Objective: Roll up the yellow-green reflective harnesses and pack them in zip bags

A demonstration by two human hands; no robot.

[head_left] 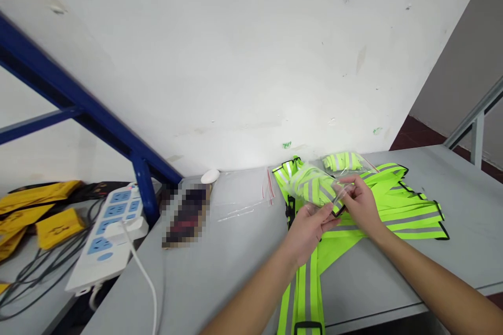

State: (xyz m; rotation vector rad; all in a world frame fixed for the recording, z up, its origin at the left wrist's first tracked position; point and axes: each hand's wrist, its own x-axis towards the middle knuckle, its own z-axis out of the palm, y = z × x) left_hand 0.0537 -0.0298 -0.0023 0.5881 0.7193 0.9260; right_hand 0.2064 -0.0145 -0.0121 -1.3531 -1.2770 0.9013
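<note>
Both of my hands are on a clear plastic bag (310, 184) with a folded neon-yellow reflective strap vest inside. My left hand (308, 230) pinches the near edge of the bag, thumb on top. My right hand (359, 201) grips its right side near the opening. Beneath and around the bag lies a pile of neon-yellow reflective straps (412, 214) with grey stripes and black buckles; some hang over the table's front edge. Just behind, a second bagged strap bundle (343, 161) rests near the wall.
Flat clear zip bags (243, 191) with red seal lines lie left of the pile. Beside them are a white oval object (210, 176) and a pixelated item (186, 217). A white power strip (113, 225) with cables stands at left, near yellow pouches (58, 227) and a blue metal frame (143, 188).
</note>
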